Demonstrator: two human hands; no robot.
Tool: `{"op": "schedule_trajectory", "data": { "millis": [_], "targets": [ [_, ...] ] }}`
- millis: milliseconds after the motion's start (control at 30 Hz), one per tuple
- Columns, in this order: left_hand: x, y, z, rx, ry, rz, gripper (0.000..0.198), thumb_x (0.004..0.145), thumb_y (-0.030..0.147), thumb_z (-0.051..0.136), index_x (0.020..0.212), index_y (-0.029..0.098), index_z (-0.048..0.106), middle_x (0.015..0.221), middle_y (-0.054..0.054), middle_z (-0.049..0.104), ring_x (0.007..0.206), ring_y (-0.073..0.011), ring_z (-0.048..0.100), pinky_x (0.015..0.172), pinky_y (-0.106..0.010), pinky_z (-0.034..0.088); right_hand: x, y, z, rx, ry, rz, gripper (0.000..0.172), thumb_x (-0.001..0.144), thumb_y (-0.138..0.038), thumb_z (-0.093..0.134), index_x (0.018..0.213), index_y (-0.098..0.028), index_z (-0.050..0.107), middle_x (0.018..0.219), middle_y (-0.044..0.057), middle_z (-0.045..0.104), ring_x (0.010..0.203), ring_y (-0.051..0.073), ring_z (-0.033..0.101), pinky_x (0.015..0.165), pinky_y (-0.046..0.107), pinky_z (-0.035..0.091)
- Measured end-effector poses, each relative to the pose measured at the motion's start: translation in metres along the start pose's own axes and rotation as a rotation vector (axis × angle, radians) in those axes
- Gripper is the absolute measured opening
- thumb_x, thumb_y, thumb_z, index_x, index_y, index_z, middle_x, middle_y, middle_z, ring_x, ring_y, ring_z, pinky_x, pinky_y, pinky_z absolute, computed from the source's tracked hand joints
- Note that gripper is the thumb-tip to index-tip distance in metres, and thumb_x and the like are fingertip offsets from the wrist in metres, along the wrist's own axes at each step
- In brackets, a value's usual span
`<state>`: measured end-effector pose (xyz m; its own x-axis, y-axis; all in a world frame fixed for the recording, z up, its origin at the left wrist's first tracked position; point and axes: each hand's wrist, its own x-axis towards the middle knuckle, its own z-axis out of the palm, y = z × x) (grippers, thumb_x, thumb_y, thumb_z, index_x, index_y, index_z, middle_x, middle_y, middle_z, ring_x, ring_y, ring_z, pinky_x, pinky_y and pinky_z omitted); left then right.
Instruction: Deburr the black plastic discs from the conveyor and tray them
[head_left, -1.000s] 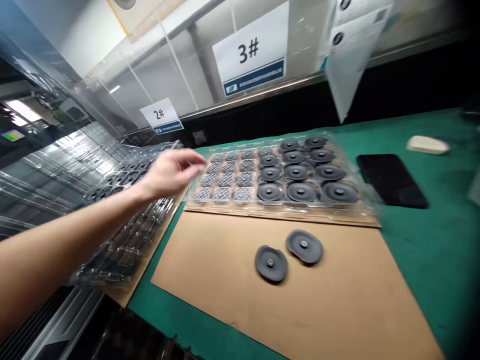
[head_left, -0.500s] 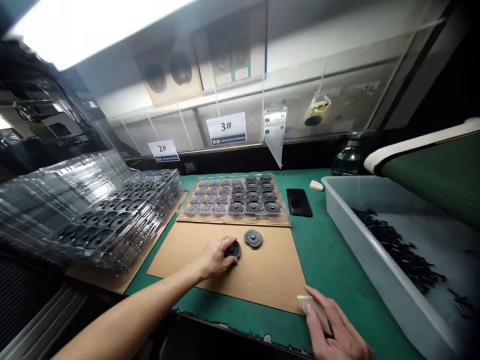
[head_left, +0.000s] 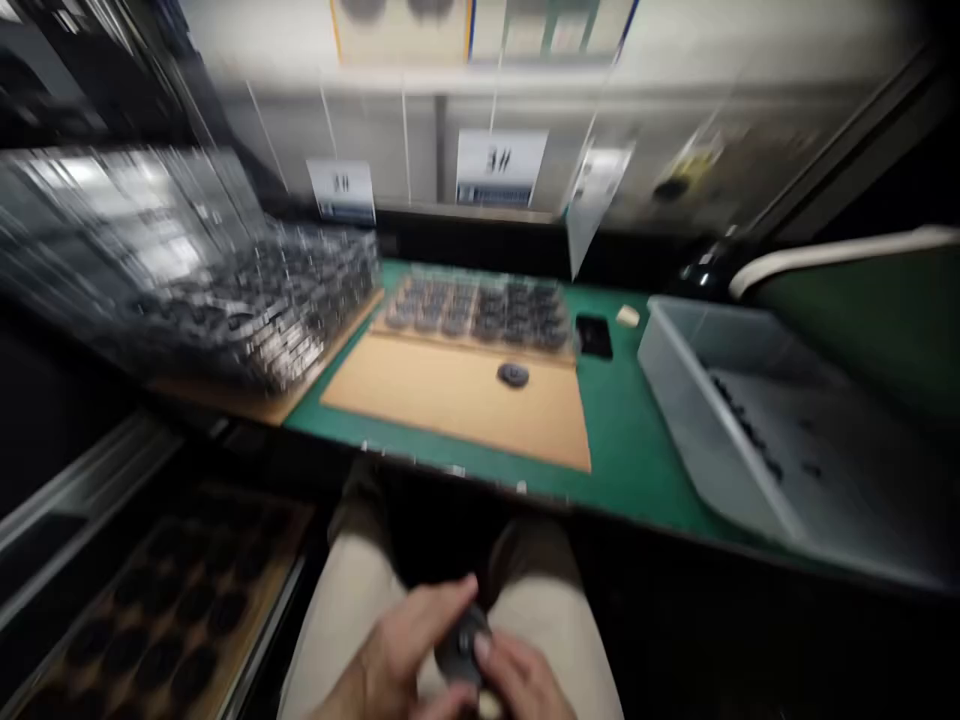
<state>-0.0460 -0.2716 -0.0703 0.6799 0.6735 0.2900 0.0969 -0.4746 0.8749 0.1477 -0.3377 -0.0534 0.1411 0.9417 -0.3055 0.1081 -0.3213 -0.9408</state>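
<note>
Low over my lap, my left hand (head_left: 401,645) grips a dark round disc (head_left: 454,652) with a small raised hub, thumb and fingers around its rim. My right hand (head_left: 521,672) is closed against the disc's right side, fingertips touching its face. A cream-coloured block (head_left: 491,704) peeks out beneath those right fingers, mostly hidden. A second dark disc (head_left: 514,375) lies on the brown cardboard sheet (head_left: 450,395). Behind it, a clear compartment tray (head_left: 480,312) holds dark discs on its right side. Motion blurs the view.
Stacked clear trays of dark parts (head_left: 255,300) stand at left. On the green bench (head_left: 630,440) lie a black phone (head_left: 594,337) and another cream block (head_left: 628,316). A translucent bin (head_left: 675,390) with small black pieces is at right. Below left sits a tray of discs (head_left: 142,610).
My left hand has lifted one disc off the cardboard and brought it down over my lap. My right hand has moved left to meet it with the cream block. The view has tilted down.
</note>
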Motion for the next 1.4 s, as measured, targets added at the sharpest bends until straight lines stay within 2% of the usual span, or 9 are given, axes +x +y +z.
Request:
{"op": "schedule_trajectory", "data": {
  "millis": [133, 367, 467, 667, 800, 967, 1167, 1300, 1400],
  "targets": [
    [-0.026, 0.047, -0.017, -0.59, 0.195, -0.592, 0.074, 0.088, 0.028, 0.079, 0.155, 0.033, 0.047, 0.153, -0.012, 0.057, 0.138, -0.0291, 0.058, 0.118, -0.042, 0.046, -0.026, -0.02, 0.028, 0.523, -0.2, 0.397, 0.048, 0.091, -0.063, 0.074, 0.092, -0.015, 0.071, 0.073, 0.001, 0.058, 0.055, 0.009, 0.044, 0.045, 0.016, 0.034],
    [-0.038, 0.063, -0.025, -0.819, 0.4, -0.627, 0.062, 0.085, 0.023, 0.082, 0.143, 0.03, 0.061, 0.15, -0.01, 0.061, 0.137, -0.0271, 0.059, 0.114, -0.035, 0.049, -0.022, -0.041, 0.057, 0.638, -0.315, 0.519, 0.047, 0.094, -0.06, 0.072, 0.089, -0.014, 0.063, 0.064, -0.003, 0.051, 0.046, 0.006, 0.037, 0.043, 0.016, 0.031],
    [-0.034, 0.061, -0.032, -0.802, 0.479, -0.614, 0.059, 0.083, 0.023, 0.085, 0.138, 0.029, 0.066, 0.145, -0.009, 0.066, 0.132, -0.0273, 0.063, 0.111, -0.033, 0.052, -0.011, -0.042, 0.05, 0.448, -0.322, 0.424, 0.048, 0.097, -0.063, 0.067, 0.101, -0.015, 0.065, 0.068, -0.003, 0.052, 0.048, 0.007, 0.042, 0.042, 0.015, 0.033],
    [-0.017, 0.059, -0.042, -1.026, 0.628, -0.66, 0.055, 0.081, 0.035, 0.087, 0.132, 0.027, 0.071, 0.141, -0.01, 0.068, 0.129, -0.0287, 0.065, 0.109, -0.033, 0.053, 0.005, -0.059, 0.015, 0.059, -0.002, 0.007, 0.055, 0.101, -0.043, 0.069, 0.148, -0.023, 0.049, 0.089, 0.0, 0.064, 0.067, 0.013, 0.058, 0.057, 0.021, 0.051],
    [-0.008, 0.067, -0.04, -1.047, 0.622, -0.698, 0.056, 0.078, 0.033, 0.088, 0.131, 0.027, 0.071, 0.144, -0.01, 0.066, 0.13, -0.0301, 0.064, 0.108, -0.034, 0.054, -0.007, -0.085, 0.007, -0.062, -0.085, -0.109, 0.033, 0.104, -0.034, 0.066, 0.135, -0.021, 0.061, 0.103, 0.005, 0.069, 0.079, 0.016, 0.066, 0.07, 0.026, 0.056],
    [-0.004, 0.078, -0.04, -0.996, 0.577, -0.705, 0.059, 0.073, 0.03, 0.092, 0.129, 0.029, 0.073, 0.142, -0.01, 0.067, 0.128, -0.0321, 0.065, 0.106, -0.036, 0.056, -0.012, -0.105, 0.006, -0.363, -0.126, -0.485, 0.014, 0.106, -0.02, 0.057, 0.116, -0.02, 0.066, 0.104, 0.007, 0.067, 0.088, 0.019, 0.063, 0.079, 0.031, 0.052],
    [-0.005, 0.08, -0.041, -0.986, 0.526, -0.73, 0.059, 0.072, 0.035, 0.092, 0.128, 0.03, 0.075, 0.138, -0.01, 0.069, 0.124, -0.0317, 0.066, 0.1, -0.034, 0.058, -0.007, -0.113, -0.001, -0.43, -0.285, -0.355, 0.011, 0.106, -0.023, 0.055, 0.103, -0.019, 0.064, 0.084, 0.001, 0.057, 0.07, 0.015, 0.053, 0.067, 0.028, 0.044],
    [-0.01, 0.078, -0.039, -1.015, 0.471, -0.778, 0.059, 0.074, 0.041, 0.09, 0.13, 0.028, 0.075, 0.122, -0.009, 0.076, 0.116, -0.0271, 0.068, 0.094, -0.026, 0.056, -0.001, -0.113, -0.004, -0.482, -0.2, -0.535, 0.013, 0.105, -0.014, 0.051, 0.109, -0.018, 0.063, 0.095, 0.004, 0.061, 0.082, 0.017, 0.056, 0.076, 0.031, 0.045],
    [-0.013, 0.077, -0.037, -1.069, 0.484, -0.836, 0.053, 0.085, 0.053, 0.076, 0.131, 0.026, 0.075, 0.117, -0.01, 0.077, 0.11, -0.0266, 0.07, 0.089, -0.028, 0.058, 0.005, -0.111, -0.006, -0.491, -0.323, -0.534, 0.012, 0.104, -0.015, 0.054, 0.11, -0.018, 0.063, 0.091, 0.003, 0.059, 0.076, 0.016, 0.053, 0.07, 0.03, 0.043]
  ]
}}
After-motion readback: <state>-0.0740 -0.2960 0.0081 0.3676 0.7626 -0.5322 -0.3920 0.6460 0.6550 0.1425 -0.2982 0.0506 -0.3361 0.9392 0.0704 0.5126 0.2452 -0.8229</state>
